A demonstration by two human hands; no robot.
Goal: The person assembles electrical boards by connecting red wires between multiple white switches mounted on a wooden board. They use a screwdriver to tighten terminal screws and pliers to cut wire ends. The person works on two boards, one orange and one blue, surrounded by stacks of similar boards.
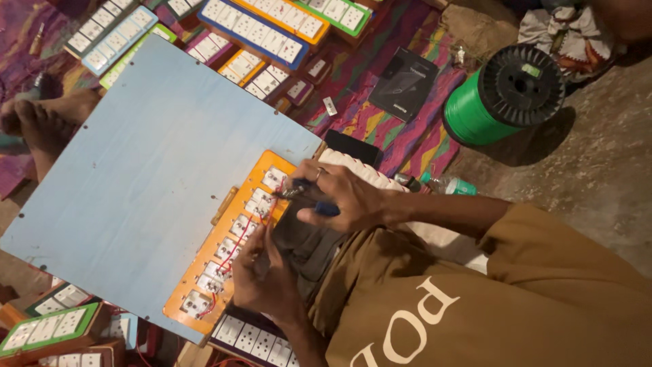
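A: Entry one. Where is the orange panel (227, 261)?

B: It lies at the near edge of the pale blue board (149, 177), which rests across the person's lap. A row of white switch backs runs along it, with thin red wires (234, 248) looping between them.

A: Hands?

B: The right hand (350, 197) is clamped around a blue-handled tool (316, 204) whose metal tip (288, 193) sits at the upper switches. The left hand (261, 272) has its fingers pinched together at the red wires near the middle of the panel. I cannot tell what exactly it grips.

A: Surroundings, working outward?

B: A white ribbed object (360, 168) and a black box (351, 146) lie just beyond the right hand. On the striped mat (394, 126), farther off, sit a flat dark packet (404, 83) and a green wire spool (502, 95). More finished switch panels (258, 30) lie beyond the board, others by the near left corner (47, 329). A bare foot (44, 122) rests at the left.
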